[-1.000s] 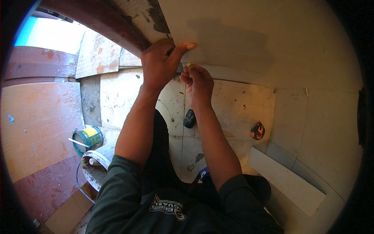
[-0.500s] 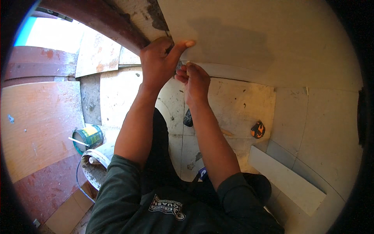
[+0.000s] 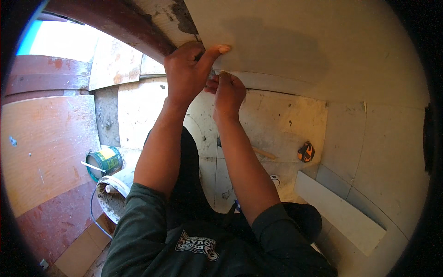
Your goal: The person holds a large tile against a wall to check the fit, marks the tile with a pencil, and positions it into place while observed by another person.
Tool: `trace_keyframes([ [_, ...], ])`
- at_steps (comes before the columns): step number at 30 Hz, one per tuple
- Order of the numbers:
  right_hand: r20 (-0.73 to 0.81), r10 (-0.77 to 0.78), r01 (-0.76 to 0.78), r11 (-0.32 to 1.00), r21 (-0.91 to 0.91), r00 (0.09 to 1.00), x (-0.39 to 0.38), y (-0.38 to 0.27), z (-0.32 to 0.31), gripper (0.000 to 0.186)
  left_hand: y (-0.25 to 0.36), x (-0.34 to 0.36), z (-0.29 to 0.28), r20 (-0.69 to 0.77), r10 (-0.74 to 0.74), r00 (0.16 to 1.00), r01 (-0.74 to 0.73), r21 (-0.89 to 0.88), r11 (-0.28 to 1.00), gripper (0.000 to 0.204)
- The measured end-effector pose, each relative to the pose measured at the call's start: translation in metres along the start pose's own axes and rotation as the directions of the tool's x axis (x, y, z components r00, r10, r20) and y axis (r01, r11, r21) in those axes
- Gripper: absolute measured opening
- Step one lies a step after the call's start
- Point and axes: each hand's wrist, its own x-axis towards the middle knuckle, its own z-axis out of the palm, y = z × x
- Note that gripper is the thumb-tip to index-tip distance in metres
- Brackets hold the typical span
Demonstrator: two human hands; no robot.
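Both hands (image 3: 205, 78) at wall tile (image 3: 295, 41) edge

A matt, smooth ceramic wall tile (image 3: 300, 51) is showing beside rough grey mortar (image 3: 182, 16); the floor (image 3: 286, 120) is looking dusty, and the tin can (image 3: 105, 161) is glinting as metal.

Large pale wall tile (image 3: 323, 41): top centre; left hand (image 3: 187, 74) and right hand (image 3: 228, 92) touching at its lower edge. Green paint tin (image 3: 105, 161): floor, left of arms; white mortar bucket (image 3: 113, 198) just below it. Orange-black tape measure (image 3: 305, 151): floor, right. Long pale tile strip (image 3: 339, 212): lower right of tape.
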Motion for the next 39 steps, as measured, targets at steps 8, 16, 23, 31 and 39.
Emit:
trace_keyframes([
  [8, -0.025, -0.023, 0.023, 0.999, 0.029, 0.999, 0.003, 0.003, 0.001, 0.017, -0.001, 0.003, 0.005, -0.068, 0.041, 0.997, -0.041, -0.003, 0.999, 0.039],
  [16, -0.047, -0.006, 0.015, 0.980, 0.197, 0.999, 0.006, 0.011, 0.007, 0.019, -0.001, 0.002, 0.002, -0.029, 0.028, 0.999, -0.029, -0.049, 0.998, 0.039],
  [23, -0.106, -0.069, 0.079, 0.992, 0.095, 0.992, 0.000, 0.009, 0.012, 0.019, -0.002, 0.001, 0.001, -0.035, 0.051, 0.998, -0.052, -0.022, 0.998, 0.039],
  [31, -0.048, -0.104, 0.104, 0.994, 0.012, 0.993, -0.001, 0.005, 0.010, 0.017, 0.003, 0.002, 0.000, -0.016, 0.025, 1.000, -0.025, -0.014, 1.000, 0.041],
  [39, -0.113, -0.093, 0.108, 0.985, 0.132, 0.989, 0.002, 0.014, 0.014, 0.016, 0.001, 0.002, 0.002, -0.035, 0.006, 0.999, -0.009, -0.080, 0.997, 0.042],
])
